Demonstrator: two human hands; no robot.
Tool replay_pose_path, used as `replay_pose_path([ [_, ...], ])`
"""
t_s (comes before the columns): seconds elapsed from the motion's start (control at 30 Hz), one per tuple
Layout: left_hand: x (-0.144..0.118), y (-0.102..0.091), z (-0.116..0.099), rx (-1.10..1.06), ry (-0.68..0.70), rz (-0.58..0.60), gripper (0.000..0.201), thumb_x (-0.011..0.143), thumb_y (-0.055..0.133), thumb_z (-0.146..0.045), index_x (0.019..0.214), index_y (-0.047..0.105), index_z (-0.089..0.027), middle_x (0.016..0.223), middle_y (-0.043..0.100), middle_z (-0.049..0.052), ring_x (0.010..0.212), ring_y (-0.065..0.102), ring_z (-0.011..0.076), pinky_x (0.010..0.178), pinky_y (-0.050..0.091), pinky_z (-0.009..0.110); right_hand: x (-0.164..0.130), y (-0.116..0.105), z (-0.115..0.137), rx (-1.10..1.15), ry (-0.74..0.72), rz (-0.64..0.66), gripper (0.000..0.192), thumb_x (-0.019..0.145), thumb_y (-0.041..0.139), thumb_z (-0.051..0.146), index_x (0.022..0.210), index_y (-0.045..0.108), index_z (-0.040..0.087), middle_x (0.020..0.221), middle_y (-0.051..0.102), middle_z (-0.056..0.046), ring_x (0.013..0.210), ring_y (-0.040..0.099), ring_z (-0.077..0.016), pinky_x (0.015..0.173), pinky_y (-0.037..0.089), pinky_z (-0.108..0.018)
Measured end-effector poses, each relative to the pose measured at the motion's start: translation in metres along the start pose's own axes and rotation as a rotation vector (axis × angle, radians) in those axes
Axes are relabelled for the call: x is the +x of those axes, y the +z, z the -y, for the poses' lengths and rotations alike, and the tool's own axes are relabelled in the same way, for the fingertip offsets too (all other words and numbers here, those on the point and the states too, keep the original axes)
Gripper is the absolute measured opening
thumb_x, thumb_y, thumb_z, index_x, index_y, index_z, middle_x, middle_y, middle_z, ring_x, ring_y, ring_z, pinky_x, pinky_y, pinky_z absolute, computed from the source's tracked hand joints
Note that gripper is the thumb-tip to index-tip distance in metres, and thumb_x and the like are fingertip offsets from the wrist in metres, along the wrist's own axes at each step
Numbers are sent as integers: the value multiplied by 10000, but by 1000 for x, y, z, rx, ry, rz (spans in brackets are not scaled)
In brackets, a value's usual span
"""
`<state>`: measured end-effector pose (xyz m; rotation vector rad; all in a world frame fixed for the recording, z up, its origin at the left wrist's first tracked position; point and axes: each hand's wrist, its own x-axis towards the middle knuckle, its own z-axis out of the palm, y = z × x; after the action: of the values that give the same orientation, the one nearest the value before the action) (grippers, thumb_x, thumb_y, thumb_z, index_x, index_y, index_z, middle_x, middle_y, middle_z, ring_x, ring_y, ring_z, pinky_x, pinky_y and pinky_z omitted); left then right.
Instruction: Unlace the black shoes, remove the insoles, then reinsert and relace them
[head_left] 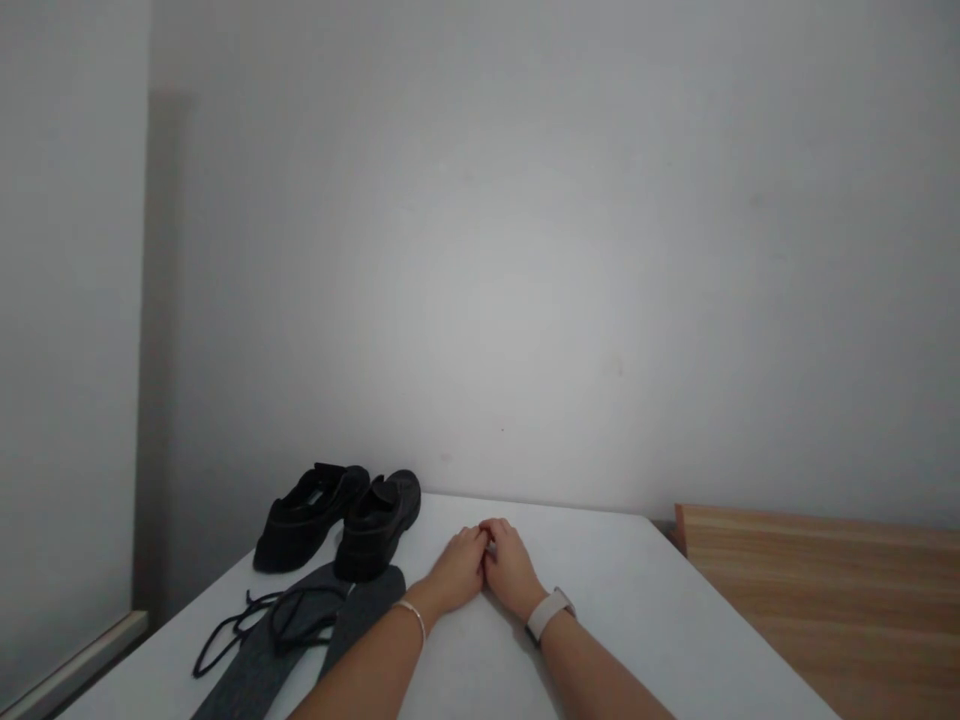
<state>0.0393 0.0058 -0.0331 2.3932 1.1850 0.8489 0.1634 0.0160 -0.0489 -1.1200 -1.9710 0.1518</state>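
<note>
My left hand (459,570) and my right hand (512,569) rest together on the white table, their curled fingertips touching. No object shows in either hand. A thin bracelet circles my left wrist, and a pale-banded watch (550,613) is on my right. Left of my hands stand two black shoes, one (311,515) farther left and the other (379,525) nearer. In front of them lie two long, flat dark grey pieces that look like socks, one (259,660) partly under a loose black shoelace (300,625), the other (367,608) beside my left forearm.
The white table (637,600) reaches back to a plain pale wall (525,250). Beyond its right edge is a wood-grain panel (817,590). On the far left stands a white upright surface (67,300) with a ledge at its foot.
</note>
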Motion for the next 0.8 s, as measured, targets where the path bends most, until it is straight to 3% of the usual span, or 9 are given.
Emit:
replay_pose_path([
  [0.1, -3, 3, 12, -140, 10, -78, 421, 715, 449, -61, 1107, 584, -130, 1139, 627, 114, 1072, 548, 215, 968, 384, 352, 1, 0, -4, 17, 27, 21, 338, 697, 445, 33, 962, 595, 178, 955, 611, -85, 931, 542, -220, 844, 424, -346],
  [0.27, -6, -3, 19, -370, 17, -57, 323, 704, 461, -89, 956, 660, -120, 1018, 690, 82, 969, 607, 190, 910, 436, 314, 0, 1, -1, 99, 35, 76, 248, 743, 487, 89, 930, 624, 176, 922, 635, -63, 886, 560, -193, 816, 421, -317],
  [0.8, -7, -8, 13, -417, -23, -25, 328, 693, 474, -59, 942, 682, -111, 959, 715, 65, 939, 625, 195, 883, 449, 315, -3, -11, 2, 208, 33, 117, 243, 766, 503, 103, 956, 638, 172, 933, 664, -54, 836, 595, -167, 750, 451, -266],
])
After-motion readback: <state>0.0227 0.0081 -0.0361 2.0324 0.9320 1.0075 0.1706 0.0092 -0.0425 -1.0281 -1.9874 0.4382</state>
